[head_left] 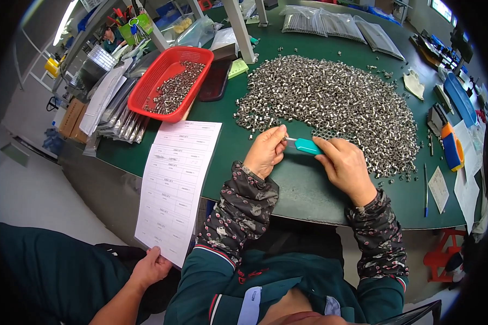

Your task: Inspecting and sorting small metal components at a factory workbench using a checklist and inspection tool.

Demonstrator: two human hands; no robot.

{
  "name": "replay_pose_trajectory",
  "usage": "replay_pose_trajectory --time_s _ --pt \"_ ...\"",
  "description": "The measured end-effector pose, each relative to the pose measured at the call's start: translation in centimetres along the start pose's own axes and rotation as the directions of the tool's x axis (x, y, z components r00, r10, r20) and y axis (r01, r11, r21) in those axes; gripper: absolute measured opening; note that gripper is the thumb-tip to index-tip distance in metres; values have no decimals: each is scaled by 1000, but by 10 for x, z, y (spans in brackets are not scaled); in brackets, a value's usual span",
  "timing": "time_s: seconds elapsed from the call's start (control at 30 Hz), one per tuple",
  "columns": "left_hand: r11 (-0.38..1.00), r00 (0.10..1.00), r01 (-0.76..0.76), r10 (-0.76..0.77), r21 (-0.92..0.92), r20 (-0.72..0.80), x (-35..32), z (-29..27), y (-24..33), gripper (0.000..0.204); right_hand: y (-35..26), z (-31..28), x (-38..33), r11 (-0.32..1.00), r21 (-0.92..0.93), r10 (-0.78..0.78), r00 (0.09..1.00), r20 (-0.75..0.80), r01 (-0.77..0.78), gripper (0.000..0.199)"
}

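Observation:
My right hand (342,165) grips a teal-handled hand tool (308,146), whose thin metal shaft points left. Facing it, my left hand (267,150) is closed in a pinch at the tool's tip. A small metal part (286,137) shows between its fingertips, mostly hidden. Both hands hover over the near edge of the green table. Just beyond them spreads a large heap of small silvery metal rings (331,95). Patterned dark sleeve covers wrap both my forearms.
A red plastic basket (136,100) at left holds more metal pieces. Another person's hand (152,268) holds a printed sheet (176,184) beside my left arm. Bagged parts (331,24) lie at the back. At right are a pen (425,189) and an orange-and-blue tool (453,146).

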State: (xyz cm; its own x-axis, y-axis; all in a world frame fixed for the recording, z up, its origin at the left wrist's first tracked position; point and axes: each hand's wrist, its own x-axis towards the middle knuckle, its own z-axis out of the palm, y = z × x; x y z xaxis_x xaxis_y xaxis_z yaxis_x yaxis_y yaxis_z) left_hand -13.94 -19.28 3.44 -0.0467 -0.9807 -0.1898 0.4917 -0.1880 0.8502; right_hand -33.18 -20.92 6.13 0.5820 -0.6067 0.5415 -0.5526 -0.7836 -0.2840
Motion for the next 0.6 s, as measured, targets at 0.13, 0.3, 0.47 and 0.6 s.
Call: replay_pose_trajectory --time_s 0.13,0.3,0.47,0.6 --pt "997 997 39 -34 -71 63 2 -4 -1 26 1 1 0 995 -36 -97 990 -99 93 30" --pt "993 997 38 -30 -110 71 2 -6 -2 29 1 -6 2 997 -75 -12 1000 -18 11 31" --pt "992 995 8 5 -127 103 2 -5 0 29 -7 -19 -5 990 -141 -37 989 -146 16 30" --pt "976 990 -118 130 -185 50 2 -3 -1 20 -18 -26 -15 896 -333 -194 935 297 292 27"
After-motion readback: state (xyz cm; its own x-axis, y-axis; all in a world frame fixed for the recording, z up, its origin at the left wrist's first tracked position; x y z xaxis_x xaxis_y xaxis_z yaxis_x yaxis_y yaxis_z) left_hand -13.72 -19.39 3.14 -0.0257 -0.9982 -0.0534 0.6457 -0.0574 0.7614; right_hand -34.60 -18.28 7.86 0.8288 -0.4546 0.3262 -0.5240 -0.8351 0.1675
